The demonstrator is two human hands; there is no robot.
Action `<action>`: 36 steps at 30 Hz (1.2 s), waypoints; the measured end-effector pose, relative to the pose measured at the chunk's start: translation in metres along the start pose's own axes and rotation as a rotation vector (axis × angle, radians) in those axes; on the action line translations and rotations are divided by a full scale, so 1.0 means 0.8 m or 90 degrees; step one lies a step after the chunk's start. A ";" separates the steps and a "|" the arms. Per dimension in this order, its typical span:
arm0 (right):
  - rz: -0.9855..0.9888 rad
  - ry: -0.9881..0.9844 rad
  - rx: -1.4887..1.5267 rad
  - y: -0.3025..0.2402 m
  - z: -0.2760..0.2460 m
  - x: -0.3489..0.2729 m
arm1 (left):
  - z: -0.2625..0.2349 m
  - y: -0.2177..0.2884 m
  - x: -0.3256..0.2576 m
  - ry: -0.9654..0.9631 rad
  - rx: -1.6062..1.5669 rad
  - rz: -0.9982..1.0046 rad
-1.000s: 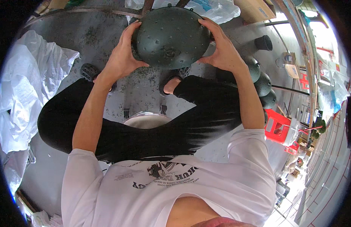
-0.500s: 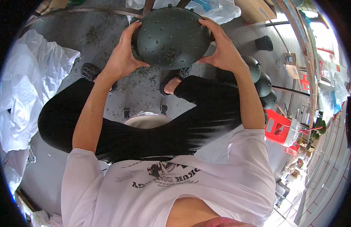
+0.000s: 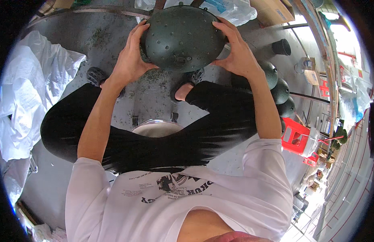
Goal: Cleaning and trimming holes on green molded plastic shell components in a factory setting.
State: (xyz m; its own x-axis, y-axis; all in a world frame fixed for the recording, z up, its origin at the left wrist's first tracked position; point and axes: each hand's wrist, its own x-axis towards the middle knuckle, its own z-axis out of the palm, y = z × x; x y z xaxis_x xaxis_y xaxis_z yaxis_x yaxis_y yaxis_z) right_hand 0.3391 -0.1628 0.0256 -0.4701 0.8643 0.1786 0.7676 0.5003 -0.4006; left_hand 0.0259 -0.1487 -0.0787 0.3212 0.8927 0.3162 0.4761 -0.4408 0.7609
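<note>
Dark green and dotted with small knobs, a large, hard-looking rounded shell point(image 3: 181, 38) is beyond the person's black-trousered legs point(image 3: 154, 151), clasped at opposite sides by the left hand point(image 3: 132, 52) and right hand point(image 3: 237, 54) — both part-open, thumbs and fingers spread around its curve. Whether anything supports it underneath is hidden. Handling seems under way, its near face bare of attachments; how much is done cannot be told. Similar dark-green balls point(image 3: 280, 92) lie right of the legs — finished or waiting, unclear.
</note>
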 end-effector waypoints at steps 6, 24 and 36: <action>0.010 -0.003 -0.005 0.001 0.001 -0.001 | 0.001 0.003 0.000 -0.024 0.008 -0.026; 0.038 -0.021 0.066 0.007 0.014 0.003 | -0.019 0.003 0.001 -0.120 -0.187 -0.021; 0.048 -0.051 0.100 0.015 0.028 0.009 | -0.012 -0.005 0.005 -0.035 -0.299 -0.071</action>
State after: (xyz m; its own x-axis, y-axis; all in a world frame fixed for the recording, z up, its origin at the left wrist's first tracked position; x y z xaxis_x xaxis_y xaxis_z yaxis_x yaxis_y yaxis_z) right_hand 0.3348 -0.1515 0.0018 -0.4518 0.8891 0.0736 0.7275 0.4149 -0.5464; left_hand 0.0175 -0.1427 -0.0754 0.3374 0.9204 0.1974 0.0935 -0.2414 0.9659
